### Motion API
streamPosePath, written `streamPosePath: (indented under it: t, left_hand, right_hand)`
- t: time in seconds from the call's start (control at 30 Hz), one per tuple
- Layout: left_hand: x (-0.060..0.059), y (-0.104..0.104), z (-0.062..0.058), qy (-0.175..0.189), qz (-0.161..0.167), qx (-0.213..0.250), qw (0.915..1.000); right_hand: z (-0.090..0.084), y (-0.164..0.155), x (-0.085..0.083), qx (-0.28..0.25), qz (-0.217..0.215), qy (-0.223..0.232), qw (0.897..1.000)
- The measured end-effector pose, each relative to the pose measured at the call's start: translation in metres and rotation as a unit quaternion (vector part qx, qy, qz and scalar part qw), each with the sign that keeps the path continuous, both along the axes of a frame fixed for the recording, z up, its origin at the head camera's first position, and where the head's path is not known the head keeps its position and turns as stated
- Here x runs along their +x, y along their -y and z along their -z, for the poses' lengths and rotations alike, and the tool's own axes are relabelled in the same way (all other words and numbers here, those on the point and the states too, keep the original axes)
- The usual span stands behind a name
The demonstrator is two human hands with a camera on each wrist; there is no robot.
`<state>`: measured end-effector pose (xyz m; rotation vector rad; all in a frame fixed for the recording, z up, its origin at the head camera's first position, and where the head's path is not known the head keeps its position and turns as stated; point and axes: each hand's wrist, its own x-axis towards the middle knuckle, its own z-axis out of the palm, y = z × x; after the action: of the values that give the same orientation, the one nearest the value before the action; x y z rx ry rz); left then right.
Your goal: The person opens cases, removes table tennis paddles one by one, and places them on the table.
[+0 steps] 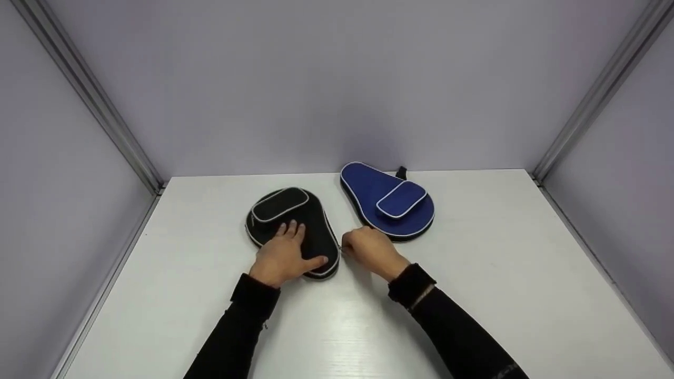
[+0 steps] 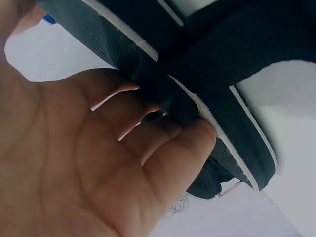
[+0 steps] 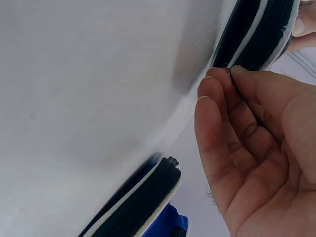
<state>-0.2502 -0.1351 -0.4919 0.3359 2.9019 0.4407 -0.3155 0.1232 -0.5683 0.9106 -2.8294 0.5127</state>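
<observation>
A black table tennis paddle case [image 1: 315, 216] with white piping lies on the white table, its narrow end toward me. My left hand [image 1: 283, 257] rests on its top with fingers spread, just below the raised pocket [image 1: 280, 204]. In the left wrist view, the fingers [image 2: 180, 160] reach across the case's piped edge. At the narrow end's right side, my right hand [image 1: 371, 251] pinches the zipper pull between thumb and index finger. Its fingertips [image 3: 239, 71] mostly hide the pull, right beside the case's zipped side [image 3: 269, 37].
A blue paddle case [image 1: 363, 184] with its own pocket [image 1: 402, 200] lies behind and right of the black one, close to my right hand. A black strap [image 1: 401, 172] sticks out behind it. Grey walls [image 1: 337, 84] enclose the white table [image 1: 505, 273] at the back and sides.
</observation>
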Motion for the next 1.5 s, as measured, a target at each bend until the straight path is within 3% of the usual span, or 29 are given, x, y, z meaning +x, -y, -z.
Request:
streamPosePath:
  t: [0.17, 0.2, 0.5, 0.83, 1.23, 1.5]
  left_hand:
    - [0.002, -0.001, -0.001, -0.009, -0.013, -0.002, 0.9999]
    - [0.002, -0.001, -0.001, -0.012, -0.016, -0.003, 0.9998]
    - [0.002, -0.002, 0.002, -0.027, -0.023, -0.013, 0.9993]
    - [0.001, -0.004, 0.003, -0.025, -0.026, -0.027, 0.9990]
    - [0.006, -0.011, 0.001, -0.072, -0.024, -0.104, 0.9917]
    - [0.008, -0.015, -0.004, -0.062, -0.021, -0.125, 0.9900]
  right_hand:
    - [-0.055, 0.009, 0.043, 0.017, 0.007, 0.016, 1.000]
    - [-0.058, 0.010, 0.046, 0.023, 0.006, 0.012, 1.000]
    - [-0.061, 0.012, 0.063, 0.039, -0.014, -0.004, 0.999]
    - [-0.063, 0.014, 0.073, 0.044, -0.035, 0.019, 0.998]
    - [-0.060, -0.001, 0.067, 0.029, -0.007, -0.010, 0.999]
    - [-0.059, -0.012, 0.055, 0.020, 0.037, -0.003, 0.999]
